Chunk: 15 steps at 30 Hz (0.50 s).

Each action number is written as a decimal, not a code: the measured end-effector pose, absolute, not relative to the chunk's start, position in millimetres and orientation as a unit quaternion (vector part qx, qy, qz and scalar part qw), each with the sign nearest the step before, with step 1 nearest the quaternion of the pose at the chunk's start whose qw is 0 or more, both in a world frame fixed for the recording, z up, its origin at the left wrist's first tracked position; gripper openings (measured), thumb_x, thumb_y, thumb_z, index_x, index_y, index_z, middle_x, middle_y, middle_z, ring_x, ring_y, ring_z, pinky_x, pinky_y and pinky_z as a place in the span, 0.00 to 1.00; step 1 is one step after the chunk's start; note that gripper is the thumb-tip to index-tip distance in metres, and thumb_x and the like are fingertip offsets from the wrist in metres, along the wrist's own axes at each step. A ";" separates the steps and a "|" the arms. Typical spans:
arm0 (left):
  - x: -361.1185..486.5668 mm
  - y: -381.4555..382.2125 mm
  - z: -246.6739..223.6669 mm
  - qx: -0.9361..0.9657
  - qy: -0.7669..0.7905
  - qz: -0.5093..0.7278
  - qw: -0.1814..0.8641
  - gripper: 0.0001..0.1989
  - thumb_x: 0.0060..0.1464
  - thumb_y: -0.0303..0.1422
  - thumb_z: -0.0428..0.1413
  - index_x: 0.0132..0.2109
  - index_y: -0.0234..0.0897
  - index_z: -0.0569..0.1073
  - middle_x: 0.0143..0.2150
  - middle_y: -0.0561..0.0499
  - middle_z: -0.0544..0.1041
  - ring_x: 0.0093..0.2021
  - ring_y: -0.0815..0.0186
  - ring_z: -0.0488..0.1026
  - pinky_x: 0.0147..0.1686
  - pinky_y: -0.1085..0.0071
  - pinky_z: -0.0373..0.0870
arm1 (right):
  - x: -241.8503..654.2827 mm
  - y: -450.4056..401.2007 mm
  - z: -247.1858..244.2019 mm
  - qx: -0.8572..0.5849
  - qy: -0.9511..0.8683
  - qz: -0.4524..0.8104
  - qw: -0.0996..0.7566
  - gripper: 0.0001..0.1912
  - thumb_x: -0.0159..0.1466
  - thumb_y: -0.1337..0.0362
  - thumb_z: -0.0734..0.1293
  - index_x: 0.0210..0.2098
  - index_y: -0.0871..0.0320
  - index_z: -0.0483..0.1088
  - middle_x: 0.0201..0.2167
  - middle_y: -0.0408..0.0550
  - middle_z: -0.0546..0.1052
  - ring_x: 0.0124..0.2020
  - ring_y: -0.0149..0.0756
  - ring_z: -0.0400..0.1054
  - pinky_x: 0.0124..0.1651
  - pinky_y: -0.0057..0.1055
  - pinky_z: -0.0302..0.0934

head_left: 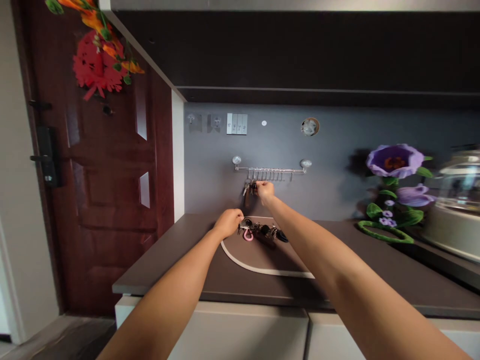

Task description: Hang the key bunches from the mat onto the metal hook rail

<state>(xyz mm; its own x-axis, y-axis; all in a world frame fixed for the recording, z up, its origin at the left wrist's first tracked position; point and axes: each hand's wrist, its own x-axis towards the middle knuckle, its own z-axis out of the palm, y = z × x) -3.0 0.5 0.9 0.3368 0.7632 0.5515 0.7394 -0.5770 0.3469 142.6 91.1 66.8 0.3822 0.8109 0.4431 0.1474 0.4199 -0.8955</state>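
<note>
My right hand [266, 191] reaches up to the hook rack [270, 170] on the grey wall, its fingers pinched on a bunch of keys [247, 187] just under the left-hand hooks. A dark brown strip hangs below those keys. Lower down, my left hand [228, 223] is closed just above the counter mat, beside the left end of a row of other keys [264, 230]. What its fingertips hold, if anything, is too small to make out. A pink carabiner [248, 234] and dark fobs lie among the keys on the rounded brown mat [255, 260].
A dark overhead cabinet [300, 55] spans above the counter [180, 270]. Purple artificial flowers [394, 161] and a glass-topped appliance [457, 210] stand to the right. On the left is a reddish-brown door [108, 215] with a black lock; clear hooks [216, 121] and switches [237, 124] are on the wall.
</note>
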 end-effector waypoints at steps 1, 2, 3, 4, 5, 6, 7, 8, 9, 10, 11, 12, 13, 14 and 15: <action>-3.1 0.5 1.0 0.817 0.462 0.346 0.017 0.10 0.51 0.29 0.46 0.32 0.35 0.72 0.31 0.49 0.75 0.32 0.68 0.68 0.33 0.74 0.59 | 142.7 91.0 66.1 -0.481 -0.499 0.245 0.678 0.08 0.53 0.62 0.62 0.24 0.62 0.66 0.16 0.41 0.68 0.20 0.26 0.61 0.25 0.22 0.58; -3.1 0.4 1.2 0.816 0.463 0.345 0.016 0.10 0.50 0.29 0.46 0.32 0.35 0.73 0.31 0.49 0.75 0.32 0.68 0.68 0.33 0.74 0.59 | 142.8 90.7 65.6 -0.482 -0.499 0.245 0.678 0.08 0.53 0.62 0.62 0.24 0.62 0.66 0.16 0.41 0.68 0.20 0.26 0.62 0.25 0.22 0.58; -3.2 0.2 1.4 0.816 0.464 0.344 0.016 0.10 0.50 0.29 0.46 0.32 0.35 0.73 0.31 0.49 0.75 0.31 0.68 0.68 0.33 0.75 0.59 | 142.9 90.2 65.2 -0.482 -0.499 0.247 0.677 0.08 0.53 0.62 0.62 0.24 0.62 0.66 0.17 0.41 0.68 0.21 0.26 0.62 0.26 0.22 0.58; -3.4 0.0 1.6 0.815 0.466 0.344 0.016 0.10 0.50 0.29 0.46 0.32 0.35 0.73 0.30 0.49 0.75 0.31 0.68 0.68 0.33 0.75 0.60 | 143.2 89.5 64.8 -0.483 -0.499 0.248 0.676 0.07 0.53 0.63 0.62 0.24 0.61 0.66 0.17 0.41 0.68 0.21 0.26 0.62 0.26 0.22 0.58; -3.6 -0.1 1.7 0.815 0.467 0.343 0.017 0.10 0.50 0.29 0.46 0.32 0.35 0.73 0.30 0.49 0.75 0.31 0.68 0.68 0.33 0.75 0.60 | 143.6 88.7 64.3 -0.482 -0.500 0.249 0.675 0.07 0.53 0.63 0.62 0.25 0.61 0.67 0.17 0.41 0.69 0.21 0.26 0.62 0.26 0.22 0.59; -3.9 -0.1 1.6 0.814 0.468 0.343 0.017 0.10 0.50 0.29 0.46 0.32 0.35 0.73 0.30 0.49 0.74 0.31 0.68 0.68 0.32 0.75 0.60 | 144.3 87.7 63.6 -0.481 -0.503 0.251 0.672 0.08 0.54 0.63 0.61 0.25 0.61 0.67 0.18 0.42 0.69 0.21 0.26 0.62 0.27 0.22 0.59; -4.2 0.1 1.3 0.814 0.468 0.344 0.017 0.10 0.50 0.29 0.46 0.32 0.35 0.73 0.30 0.50 0.74 0.30 0.68 0.68 0.32 0.75 0.60 | 145.3 86.5 62.5 -0.480 -0.509 0.254 0.668 0.08 0.54 0.63 0.61 0.25 0.61 0.67 0.18 0.42 0.70 0.21 0.26 0.63 0.27 0.23 0.59; -4.6 0.5 0.9 0.814 0.468 0.345 0.017 0.10 0.50 0.29 0.47 0.32 0.35 0.73 0.29 0.50 0.74 0.30 0.68 0.68 0.32 0.75 0.60 | 146.6 85.2 61.2 -0.478 -0.515 0.258 0.663 0.08 0.54 0.62 0.61 0.25 0.61 0.67 0.19 0.43 0.70 0.21 0.26 0.63 0.27 0.23 0.59; -5.0 1.1 0.4 0.813 0.467 0.346 0.016 0.10 0.50 0.29 0.47 0.32 0.35 0.73 0.29 0.50 0.74 0.30 0.68 0.68 0.32 0.75 0.60 | 148.2 83.9 59.5 -0.477 -0.523 0.261 0.656 0.08 0.54 0.62 0.61 0.25 0.61 0.67 0.19 0.43 0.70 0.21 0.26 0.63 0.28 0.24 0.60; -5.4 1.9 -0.1 0.813 0.467 0.348 0.015 0.10 0.50 0.29 0.47 0.32 0.35 0.72 0.29 0.50 0.74 0.30 0.68 0.68 0.32 0.75 0.60 | 150.2 82.4 57.6 -0.477 -0.532 0.261 0.649 0.09 0.54 0.61 0.61 0.26 0.62 0.67 0.19 0.43 0.70 0.21 0.26 0.63 0.28 0.24 0.60; -5.8 2.6 -0.5 0.813 0.467 0.349 0.012 0.09 0.50 0.29 0.47 0.32 0.35 0.72 0.30 0.50 0.74 0.31 0.68 0.68 0.33 0.75 0.60 | 152.4 80.7 55.6 -0.478 -0.540 0.258 0.643 0.09 0.54 0.61 0.61 0.26 0.62 0.67 0.19 0.44 0.70 0.21 0.26 0.63 0.28 0.24 0.60; -6.2 3.3 -0.8 0.812 0.467 0.349 0.010 0.09 0.50 0.29 0.47 0.32 0.35 0.72 0.30 0.50 0.74 0.31 0.68 0.68 0.33 0.75 0.60 | 154.6 78.7 53.6 -0.482 -0.547 0.250 0.637 0.10 0.55 0.60 0.61 0.27 0.62 0.67 0.19 0.44 0.70 0.21 0.27 0.63 0.28 0.24 0.60; -6.6 3.8 -0.9 0.812 0.468 0.349 0.008 0.09 0.50 0.29 0.47 0.32 0.35 0.72 0.30 0.50 0.74 0.31 0.68 0.68 0.33 0.75 0.60 | 156.9 76.3 51.6 -0.485 -0.557 0.237 0.631 0.11 0.55 0.60 0.61 0.27 0.62 0.67 0.19 0.43 0.70 0.22 0.27 0.63 0.28 0.24 0.60; -6.9 4.0 -0.8 0.812 0.469 0.349 0.007 0.09 0.50 0.28 0.47 0.32 0.35 0.72 0.30 0.50 0.74 0.31 0.68 0.68 0.33 0.75 0.60 | 159.0 73.3 49.8 -0.484 -0.575 0.218 0.623 0.11 0.55 0.59 0.60 0.27 0.62 0.67 0.19 0.43 0.70 0.22 0.27 0.63 0.28 0.24 0.59; -7.3 4.0 -0.5 0.811 0.469 0.349 0.007 0.09 0.50 0.28 0.47 0.32 0.35 0.72 0.29 0.50 0.74 0.30 0.68 0.68 0.33 0.75 0.61 | 160.6 69.7 48.1 -0.481 -0.592 0.201 0.614 0.11 0.56 0.59 0.60 0.27 0.62 0.68 0.19 0.43 0.70 0.22 0.27 0.63 0.28 0.24 0.59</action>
<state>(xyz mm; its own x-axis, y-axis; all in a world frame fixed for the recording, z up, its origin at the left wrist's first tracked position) -7.3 4.0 -0.5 0.3166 0.7662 0.5593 0.7562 -0.5598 0.3389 160.6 69.7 48.1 0.2181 0.8167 0.5343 0.3232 0.4562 -0.8292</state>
